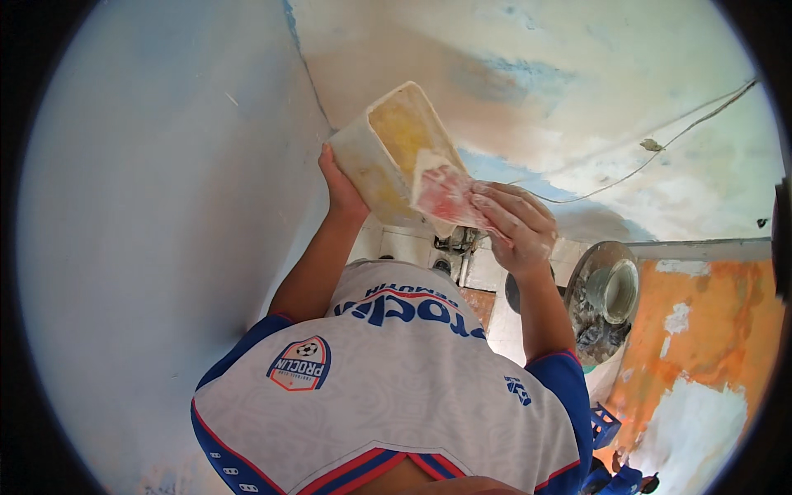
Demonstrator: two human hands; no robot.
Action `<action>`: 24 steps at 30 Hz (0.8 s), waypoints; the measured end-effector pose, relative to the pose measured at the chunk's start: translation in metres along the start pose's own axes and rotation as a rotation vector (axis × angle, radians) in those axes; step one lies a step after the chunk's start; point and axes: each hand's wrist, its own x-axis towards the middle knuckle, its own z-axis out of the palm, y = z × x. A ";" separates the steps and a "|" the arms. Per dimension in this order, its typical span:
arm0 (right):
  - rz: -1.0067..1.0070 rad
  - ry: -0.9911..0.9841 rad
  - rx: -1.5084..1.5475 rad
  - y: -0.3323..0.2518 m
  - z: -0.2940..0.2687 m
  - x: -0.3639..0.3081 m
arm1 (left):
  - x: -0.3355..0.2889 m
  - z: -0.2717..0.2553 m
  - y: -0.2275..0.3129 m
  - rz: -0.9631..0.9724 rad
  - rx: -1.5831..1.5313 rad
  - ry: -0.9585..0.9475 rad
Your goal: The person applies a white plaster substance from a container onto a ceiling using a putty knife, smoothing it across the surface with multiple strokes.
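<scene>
My left hand (343,188) grips the side of a pale rectangular plastic tub (363,169), lifted in front of my chest and tilted so its mouth shows. Yellowish stains mark the inside of the tub. In my right hand (521,227), dusted white, is a flat red putty spreader (448,196) smeared with white paste. The fingers press along its near edge, and its far end overlaps the tub's rim. A smear of paste hangs at the spreader's lower corner. How much paste the tub holds is hard to see.
Patchy white and blue wall (544,107) rises ahead, with a loose cable (627,175) strung across it. At right stands a grimy round surface (582,280) bearing a bucket (620,292). Beyond are an orange wall (693,322), a blue crate (605,425) and another person (623,480).
</scene>
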 end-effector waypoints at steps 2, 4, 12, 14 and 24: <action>0.008 -0.022 -0.026 0.000 0.002 -0.001 | 0.002 0.004 0.001 -0.020 -0.034 0.011; -0.087 0.059 0.035 0.004 0.004 0.002 | 0.005 0.010 0.003 -0.034 -0.067 0.013; 0.540 0.377 0.421 0.048 0.033 -0.021 | 0.022 0.000 -0.002 -0.030 -0.105 -0.027; 0.894 0.597 0.718 0.064 0.041 -0.017 | 0.024 -0.005 -0.003 -0.009 -0.092 0.023; 0.948 0.750 0.456 0.176 0.053 -0.016 | 0.011 -0.039 0.005 -0.076 -0.059 0.020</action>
